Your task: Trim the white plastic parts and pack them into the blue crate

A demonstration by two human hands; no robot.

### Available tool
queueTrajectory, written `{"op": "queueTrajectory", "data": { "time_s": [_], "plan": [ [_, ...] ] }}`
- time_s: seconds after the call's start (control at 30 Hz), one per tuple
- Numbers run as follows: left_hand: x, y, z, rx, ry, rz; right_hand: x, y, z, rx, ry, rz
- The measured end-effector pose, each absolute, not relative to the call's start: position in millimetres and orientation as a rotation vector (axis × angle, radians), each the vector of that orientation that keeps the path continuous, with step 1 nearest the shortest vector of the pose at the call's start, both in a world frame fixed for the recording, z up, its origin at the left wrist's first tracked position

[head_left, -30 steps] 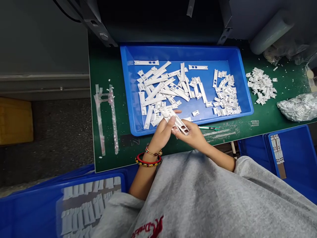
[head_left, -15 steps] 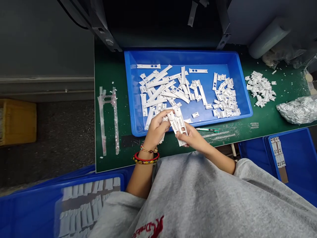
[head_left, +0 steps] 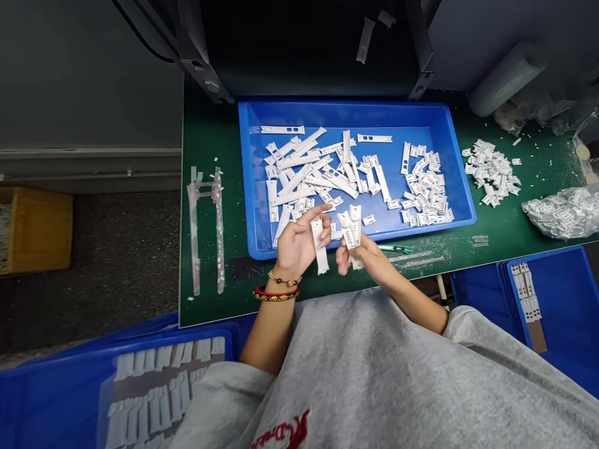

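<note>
My left hand (head_left: 299, 243), with bracelets at its wrist, has one long white plastic strip (head_left: 321, 248) held against its curled fingers, while the index finger and thumb are apart. To its right, my right hand (head_left: 362, 255) pinches two white strips (head_left: 352, 229) side by side, their rounded ends pointing up. Both hands are over the front edge of a blue tray (head_left: 346, 112). Many long white strips (head_left: 299, 178) lie jumbled in the tray's left and middle, and small white clips (head_left: 425, 190) are heaped at its right.
The green table (head_left: 210, 137) carries a pile of clips (head_left: 493, 168), a filled plastic bag (head_left: 564, 209) and a green cutter (head_left: 397, 249). Taped marks (head_left: 219, 231) lie at left. Blue bins (head_left: 568, 299) stand below at right and lower left. A dark machine (head_left: 309, 50) overhangs the back.
My hands have moved apart. The two strips have left my left hand and are in my right hand alone; the strip in my left hand now shows clearly.
</note>
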State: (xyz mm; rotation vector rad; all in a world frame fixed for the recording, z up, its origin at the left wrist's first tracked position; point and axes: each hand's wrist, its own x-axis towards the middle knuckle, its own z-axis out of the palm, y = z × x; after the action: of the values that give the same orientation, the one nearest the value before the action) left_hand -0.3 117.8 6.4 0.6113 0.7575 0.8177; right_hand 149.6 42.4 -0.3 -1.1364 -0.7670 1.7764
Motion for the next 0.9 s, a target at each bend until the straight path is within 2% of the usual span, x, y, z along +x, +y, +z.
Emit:
{"op": "queueTrajectory", "data": {
  "time_s": [0.23, 0.43, 0.53, 0.67, 0.77, 0.9],
  "plan": [
    [3.2, 118.6, 1.3, 0.486, 0.788, 0.881, 162.0, 29.6, -18.5, -1.388, -0.825, 1.578],
    [-1.7, 118.7, -2.7, 0.546, 0.812, 0.85, 180.5, 35.9, -18.8, -1.407, -0.98, 1.429],
    [-6.1, 121.8, -6.2, 0.538, 0.825, 0.874, 224.2, 69.7, -17.7, -1.589, -1.078, 1.135],
    [-7.9, 125.8, -10.0, 0.522, 0.862, 0.916, 287.4, 135.3, -28.7, -2.113, -1.319, 0.612],
    [-8.7, 127.2, -12.2, 0.525, 0.884, 0.918, 308.1, 170.4, -42.4, -2.379, -1.433, 0.702],
    [-9.7, 129.2, -13.2, 0.527, 0.925, 0.924, 307.6, 180.3, -54.0, -2.402, -1.563, 0.877]
  ]
}}
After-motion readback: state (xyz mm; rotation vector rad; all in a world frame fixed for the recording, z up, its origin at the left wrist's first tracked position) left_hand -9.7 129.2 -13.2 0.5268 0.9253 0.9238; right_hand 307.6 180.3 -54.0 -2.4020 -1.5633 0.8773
